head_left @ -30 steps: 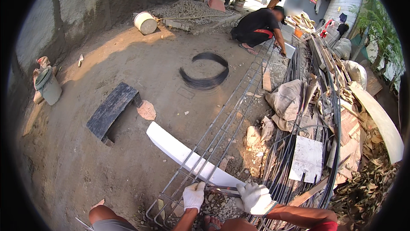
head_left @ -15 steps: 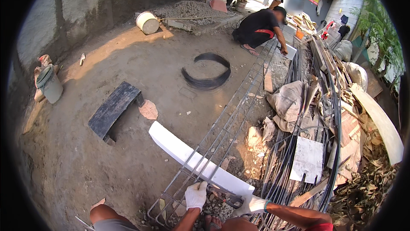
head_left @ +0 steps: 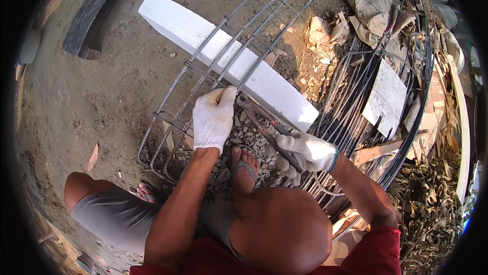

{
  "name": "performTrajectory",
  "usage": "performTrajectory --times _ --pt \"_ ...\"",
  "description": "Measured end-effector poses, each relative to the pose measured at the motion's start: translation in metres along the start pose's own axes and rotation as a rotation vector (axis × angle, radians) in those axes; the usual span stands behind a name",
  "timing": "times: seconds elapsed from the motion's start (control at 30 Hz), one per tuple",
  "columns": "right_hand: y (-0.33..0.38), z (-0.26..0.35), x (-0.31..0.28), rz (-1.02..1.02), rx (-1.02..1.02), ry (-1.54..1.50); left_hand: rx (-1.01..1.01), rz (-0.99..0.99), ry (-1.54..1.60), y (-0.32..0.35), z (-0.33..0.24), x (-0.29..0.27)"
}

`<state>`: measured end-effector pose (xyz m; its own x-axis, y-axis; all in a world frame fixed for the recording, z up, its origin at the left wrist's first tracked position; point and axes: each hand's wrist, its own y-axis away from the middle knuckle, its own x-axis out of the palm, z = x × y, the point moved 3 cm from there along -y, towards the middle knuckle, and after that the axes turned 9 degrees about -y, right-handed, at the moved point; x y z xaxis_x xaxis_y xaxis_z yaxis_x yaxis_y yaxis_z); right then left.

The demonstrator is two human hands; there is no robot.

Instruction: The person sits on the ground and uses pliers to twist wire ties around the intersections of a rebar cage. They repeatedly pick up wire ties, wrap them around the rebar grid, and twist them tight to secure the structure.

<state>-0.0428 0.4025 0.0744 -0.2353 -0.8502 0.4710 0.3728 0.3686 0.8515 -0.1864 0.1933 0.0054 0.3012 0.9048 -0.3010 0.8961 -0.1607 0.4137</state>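
Gloved grip (head_left: 212, 117) on ribbed steel rebar cage (head_left: 223, 46), pliers (head_left: 264, 127) alongside.

A flat, pale rectangular printed sheet (head_left: 387, 97) lies on the dark rods at right.

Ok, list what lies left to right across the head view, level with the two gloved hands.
Bare dirt ground → left hand on the rebar cage → pliers → right hand → bundle of dark rods → dry leaves.
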Motion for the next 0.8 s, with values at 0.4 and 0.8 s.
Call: performTrajectory --times 0.4,0.8 --pt "0.011 -0.001 0.006 0.040 0.015 -0.091 -0.104 0.035 -0.026 0.005 -0.011 0.000" --pt "0.054 0.009 -0.017 -0.673 -0.695 1.172 0.322 -0.104 -0.460 0.019 -0.027 -0.003"
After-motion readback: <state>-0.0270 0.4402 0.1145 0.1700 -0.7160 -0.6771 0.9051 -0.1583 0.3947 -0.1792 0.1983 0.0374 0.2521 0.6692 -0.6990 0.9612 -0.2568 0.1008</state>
